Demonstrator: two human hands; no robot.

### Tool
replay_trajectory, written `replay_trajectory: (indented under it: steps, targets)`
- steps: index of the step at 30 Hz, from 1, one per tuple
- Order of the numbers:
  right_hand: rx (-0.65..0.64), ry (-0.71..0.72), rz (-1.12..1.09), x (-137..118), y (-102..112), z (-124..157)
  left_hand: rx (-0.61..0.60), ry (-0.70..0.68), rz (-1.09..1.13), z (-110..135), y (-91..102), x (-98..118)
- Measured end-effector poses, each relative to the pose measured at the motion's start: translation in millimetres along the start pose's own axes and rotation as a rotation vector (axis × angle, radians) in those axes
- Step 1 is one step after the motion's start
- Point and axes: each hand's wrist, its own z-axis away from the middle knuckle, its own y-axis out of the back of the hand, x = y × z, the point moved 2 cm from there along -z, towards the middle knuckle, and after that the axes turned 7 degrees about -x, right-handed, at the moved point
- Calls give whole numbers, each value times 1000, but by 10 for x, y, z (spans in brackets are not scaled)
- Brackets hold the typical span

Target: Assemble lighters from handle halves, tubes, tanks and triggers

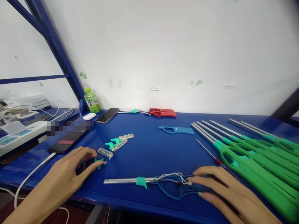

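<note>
My left hand (pixel 67 171) is at the left front, its thumb and curled fingers closed around a small green trigger (pixel 99 163). Near its fingertips lie clear fuel tanks (pixel 105 152) and more green triggers (pixel 114 142). My right hand (pixel 224 189) grips the handle end of an opened blue lighter half-shell (pixel 173 195), fingertips beside its white wires. The half-shell lies on the table with a metal tube (pixel 121 180) pointing left, a green collar (pixel 141 182) around the tube. What lies under the right palm is hidden.
Several green lighters (pixel 254 168) and a red-handled screwdriver (pixel 218 161) lie at right. Behind are a blue shell half (pixel 182 130), a red lighter shell (pixel 163 112), a phone (pixel 107 115) and a bottle (pixel 92 101). A cabled phone (pixel 66 142) is at left.
</note>
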Motion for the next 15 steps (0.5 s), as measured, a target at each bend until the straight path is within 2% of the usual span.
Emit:
replay_trajectory:
  steps: [4, 8, 11, 15]
  targets:
    - [-12, -27, 20, -83, 66, -45, 46, -56, -10, -2, -11, -32]
    - [-89, -3, 108, -190, 172, -128, -21, -81, -32, 77, -40, -186]
    - [-62, 16, 175, -204, 191, -163, -39, -109, 5, 90, -30, -273]
    - [10, 79, 224, -178, 133, -192, -42, -121, 76, 58, 48, -252]
